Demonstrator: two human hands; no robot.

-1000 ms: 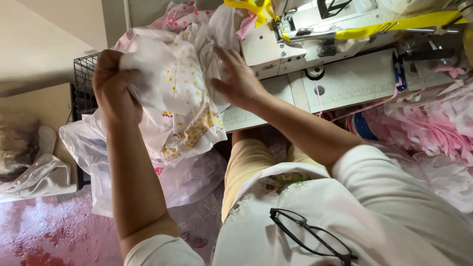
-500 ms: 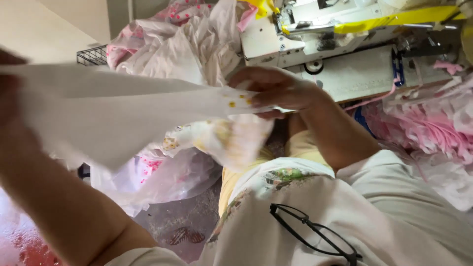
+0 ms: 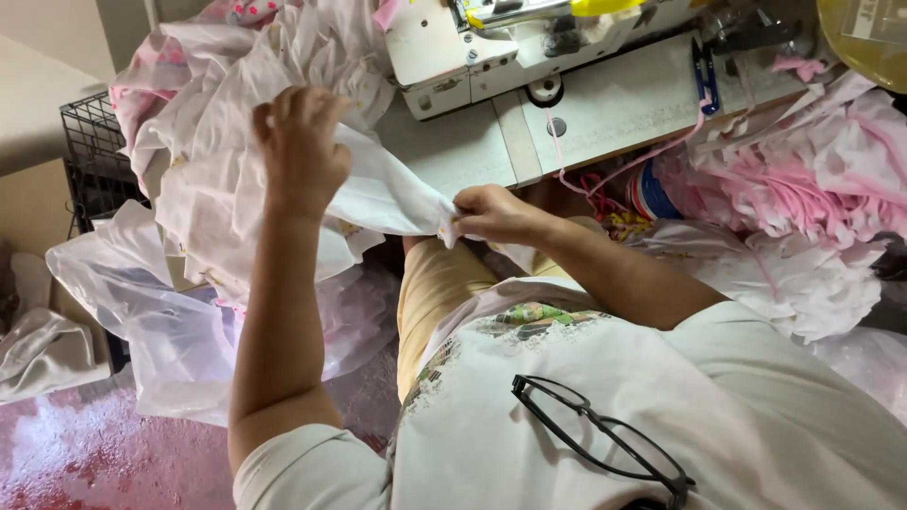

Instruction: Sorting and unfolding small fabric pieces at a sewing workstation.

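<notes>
Left hand [image 3: 300,146] raised, fingers closed around the upper edge of a white printed cloth piece [image 3: 378,194]. Right hand [image 3: 493,212] lower, near the lap, pinching the same piece at its corner. Cloth stretched between the two hands, in front of the table [image 3: 614,109] edge. Sewing machine [image 3: 453,47] on the table, blue snips [image 3: 704,71] lying to its right. Heap of white and pink fabric [image 3: 217,123] behind the left hand, over a black wire basket [image 3: 90,151]. Clear plastic bag [image 3: 161,321] beneath. Black glasses [image 3: 595,439] hang on the shirt front.
</notes>
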